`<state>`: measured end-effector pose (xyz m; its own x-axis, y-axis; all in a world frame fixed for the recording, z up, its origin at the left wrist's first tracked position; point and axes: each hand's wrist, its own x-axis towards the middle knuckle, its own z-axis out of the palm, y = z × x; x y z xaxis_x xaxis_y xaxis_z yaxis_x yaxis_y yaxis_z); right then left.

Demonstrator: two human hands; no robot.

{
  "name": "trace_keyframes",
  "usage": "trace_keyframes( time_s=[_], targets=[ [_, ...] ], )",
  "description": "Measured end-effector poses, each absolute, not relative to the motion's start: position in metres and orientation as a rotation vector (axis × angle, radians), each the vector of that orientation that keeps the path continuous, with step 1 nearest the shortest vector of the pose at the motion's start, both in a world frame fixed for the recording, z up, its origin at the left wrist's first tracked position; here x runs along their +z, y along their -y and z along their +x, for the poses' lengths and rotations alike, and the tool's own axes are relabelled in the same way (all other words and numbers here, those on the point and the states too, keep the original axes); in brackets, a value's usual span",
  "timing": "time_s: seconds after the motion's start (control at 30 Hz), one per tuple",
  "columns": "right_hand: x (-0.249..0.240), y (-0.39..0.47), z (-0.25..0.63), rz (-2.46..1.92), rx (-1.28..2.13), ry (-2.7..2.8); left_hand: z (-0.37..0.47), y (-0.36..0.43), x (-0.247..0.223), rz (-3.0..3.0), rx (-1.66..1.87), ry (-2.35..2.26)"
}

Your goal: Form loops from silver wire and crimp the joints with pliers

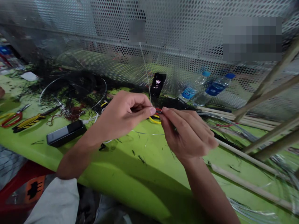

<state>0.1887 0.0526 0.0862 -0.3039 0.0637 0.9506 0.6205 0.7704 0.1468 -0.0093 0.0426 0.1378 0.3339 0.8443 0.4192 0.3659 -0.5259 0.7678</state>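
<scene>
Left hand (119, 116) and right hand (188, 133) pinch a small thin piece (159, 111) by the fingertips, partly hidden, spanning between the hands, long axis roughly side to side, neither hand clearly nearer; yellow loop (155, 121) just beside, counter (130, 177) underneath, bottles (214, 88) beyond right hand

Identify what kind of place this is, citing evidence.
Probably a makeshift craft or wire-working bench: a green-covered table bears red-handled scissors, a coil of wire and long wooden sticks, before a perforated metal screen.
</scene>
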Motion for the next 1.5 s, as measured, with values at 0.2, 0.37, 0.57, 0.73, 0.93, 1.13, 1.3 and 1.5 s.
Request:
trace_keyframes(
  time_s=[0.2,0.37,0.57,0.73,0.93,1.13,1.3,1.5],
  targets=[
    [0.095,-0.047,0.195,-0.592,-0.664,1.963,-0.009,-0.044,0.134,2.081,1.137,-1.014],
    [0.102,-0.041,0.195,-0.783,-0.28,2.037,-0.008,-0.043,0.13,2.2,1.191,-1.044],
    [0.112,-0.047,0.205,-0.772,0.763,2.057,-0.008,-0.038,0.133,2.275,1.114,-1.062],
    [0.11,-0.047,0.204,-0.713,0.367,2.112,-0.013,-0.046,0.136,2.03,1.059,-1.041],
    [0.098,-0.044,0.196,-0.629,-0.612,1.995,-0.019,-0.051,0.139,1.882,1.023,-1.046],
    [0.093,-0.055,0.202,-0.425,-0.813,1.946,-0.014,-0.044,0.145,1.849,0.985,-1.033],
    [0.095,-0.05,0.198,-0.501,-0.738,1.923,-0.01,-0.043,0.142,1.875,1.003,-1.003],
    [0.103,-0.036,0.194,-0.839,-0.112,1.919,-0.01,-0.046,0.132,2.008,1.095,-0.972]
  ],
)
